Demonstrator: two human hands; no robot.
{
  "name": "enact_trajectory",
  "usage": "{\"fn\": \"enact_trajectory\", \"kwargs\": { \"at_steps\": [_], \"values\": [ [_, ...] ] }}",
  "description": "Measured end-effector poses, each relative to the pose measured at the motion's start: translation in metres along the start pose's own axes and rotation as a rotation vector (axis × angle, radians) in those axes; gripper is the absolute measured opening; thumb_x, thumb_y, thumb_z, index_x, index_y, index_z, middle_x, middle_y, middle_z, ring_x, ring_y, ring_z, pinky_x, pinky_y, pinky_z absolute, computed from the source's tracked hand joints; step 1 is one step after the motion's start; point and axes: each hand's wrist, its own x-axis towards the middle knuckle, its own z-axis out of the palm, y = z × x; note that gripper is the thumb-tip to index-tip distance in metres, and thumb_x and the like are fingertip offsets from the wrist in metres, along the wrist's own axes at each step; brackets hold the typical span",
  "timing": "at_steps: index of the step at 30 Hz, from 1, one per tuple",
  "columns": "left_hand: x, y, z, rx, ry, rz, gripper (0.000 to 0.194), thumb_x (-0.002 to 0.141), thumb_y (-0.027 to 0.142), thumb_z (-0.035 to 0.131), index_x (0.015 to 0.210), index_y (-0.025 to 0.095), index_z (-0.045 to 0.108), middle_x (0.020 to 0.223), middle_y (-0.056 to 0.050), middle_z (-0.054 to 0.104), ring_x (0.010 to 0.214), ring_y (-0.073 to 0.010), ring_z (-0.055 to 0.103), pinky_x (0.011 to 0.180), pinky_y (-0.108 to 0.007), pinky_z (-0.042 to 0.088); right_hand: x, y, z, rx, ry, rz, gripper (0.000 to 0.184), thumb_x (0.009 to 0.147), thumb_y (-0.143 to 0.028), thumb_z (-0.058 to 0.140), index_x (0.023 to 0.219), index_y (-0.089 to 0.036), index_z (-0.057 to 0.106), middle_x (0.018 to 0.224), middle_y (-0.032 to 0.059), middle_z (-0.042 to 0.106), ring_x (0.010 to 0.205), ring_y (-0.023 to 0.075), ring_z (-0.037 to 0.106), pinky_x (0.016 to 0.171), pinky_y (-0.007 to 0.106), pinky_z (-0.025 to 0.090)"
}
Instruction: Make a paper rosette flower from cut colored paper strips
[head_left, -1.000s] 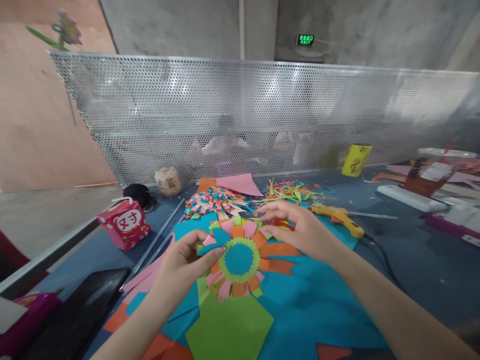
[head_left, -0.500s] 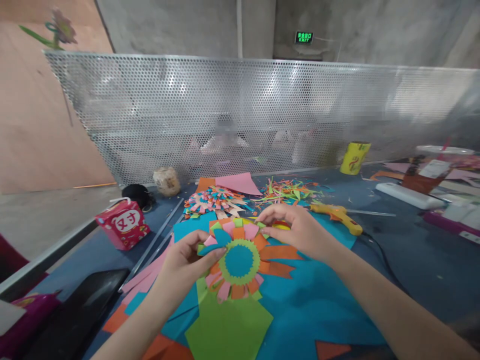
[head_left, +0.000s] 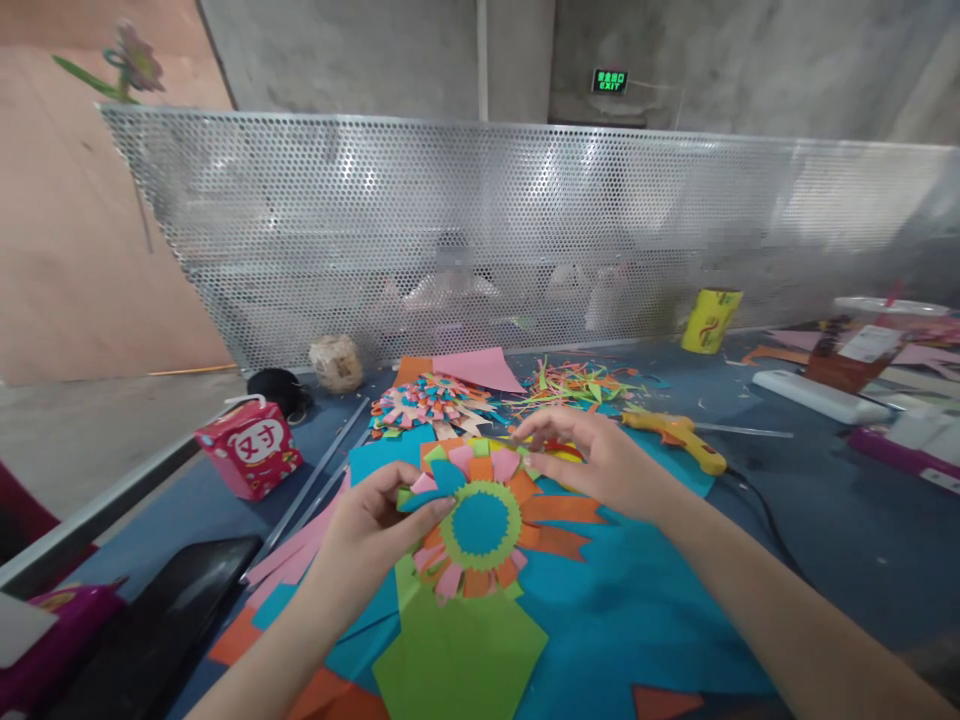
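Observation:
A layered paper flower with a blue centre, a zigzag green ring and orange, pink and green paper loops lies in front of me, over blue and green sheets. My left hand pinches its left side at a blue paper petal, thumb on top. At the upper right rim, my right hand has thumb and index close together at the pink and green loops. A yellow and red thing shows partly behind the right fingers; its kind is hard to make out. Orange strips stick out on the right.
A yellow glue gun lies to the right, its cord trailing. Behind are finished paper flowers and a heap of paper shreds. A red drink carton and a black phone-like slab are at left; a perforated metal screen spans the back.
Both hands stay at the flower almost unmoved. More of the red part behind my right fingers shows now. The whole view has shifted very slightly.

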Motion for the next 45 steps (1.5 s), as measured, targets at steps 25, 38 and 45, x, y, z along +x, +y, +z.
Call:
{"fn": "enact_trajectory", "kwargs": {
  "at_steps": [25,38,45],
  "values": [
    [-0.005,-0.010,0.001,0.189,-0.159,0.160,0.017,0.070,0.025,0.061,0.072,0.018,0.046,0.068,0.004,0.049,0.061,-0.0073,0.045,0.056,-0.019,0.040,-0.001,0.001,0.003,0.401,-0.013,0.185,0.015,0.066,-0.024,0.067,0.079,-0.022,0.059,0.068,-0.0043,0.063,0.061,0.0075,0.060,0.055,0.018,0.045],
    [-0.008,-0.010,-0.001,0.238,-0.187,0.254,0.015,0.068,0.023,0.062,0.069,0.017,0.048,0.065,0.003,0.050,0.062,-0.0088,0.047,0.057,-0.020,0.041,0.002,-0.001,-0.001,0.653,0.008,0.265,0.020,0.055,-0.017,0.075,0.067,-0.019,0.059,0.060,-0.0053,0.064,0.055,0.0049,0.060,0.051,0.013,0.045],
    [-0.004,-0.007,-0.002,0.115,-0.092,0.206,0.019,0.065,0.022,0.065,0.069,0.017,0.048,0.061,0.006,0.047,0.055,-0.0057,0.044,0.050,-0.016,0.039,0.002,0.003,-0.017,0.770,0.037,0.145,0.020,0.058,-0.027,0.073,0.072,-0.023,0.059,0.050,-0.0076,0.058,0.050,0.0062,0.056,0.049,0.018,0.044]
  ]
}}
